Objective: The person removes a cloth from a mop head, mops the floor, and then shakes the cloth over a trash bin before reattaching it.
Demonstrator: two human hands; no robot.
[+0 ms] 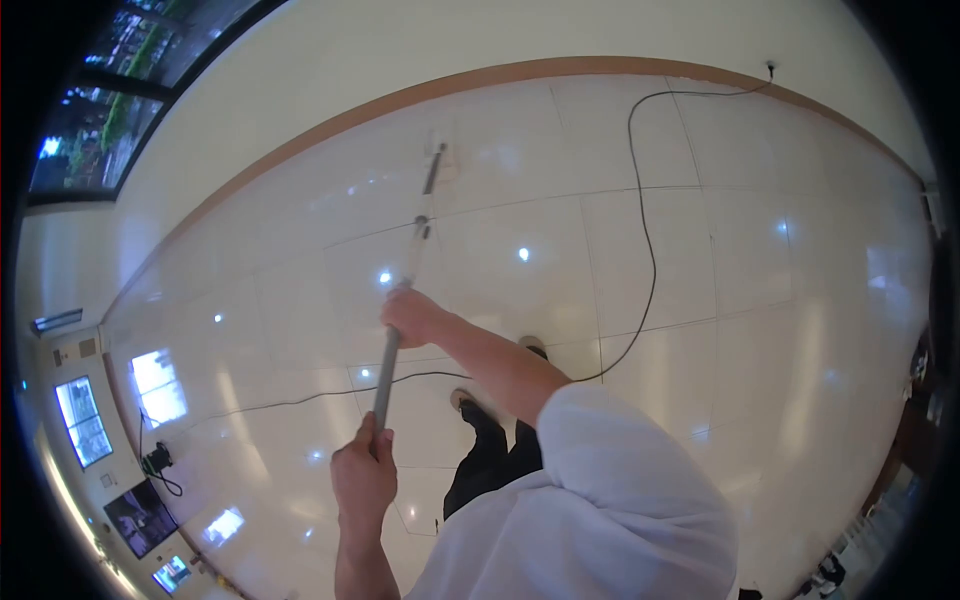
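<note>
**Person gripping a long pole over a tiled floor, head view.** Nearest, low and left of centre, the left hand (362, 478) is closed in a fist around the near end of a grey pole (386, 375), fingers wrapped fully about it. To its right, a white sleeve (620, 490) covers the upper right arm, with dark trousers (490, 455) and one shoe (463, 398) below it on the floor. Farther along the shaft, the right hand (410, 316) also clasps the pole, fingers curled tight around it, forearm bare. Beyond this hand the pole slants away and slightly right, its far end (438, 160) resting on the glossy tiled floor (780, 300) close to the far wall; what is fitted there is too pale to make out. A black cable (648, 260) trails across the tiles, passing near the feet and running to the far right corner. A brown baseboard (300, 140) edges the floor beneath a cream wall (400, 50). A dark window (110, 90) lies far left.
</note>
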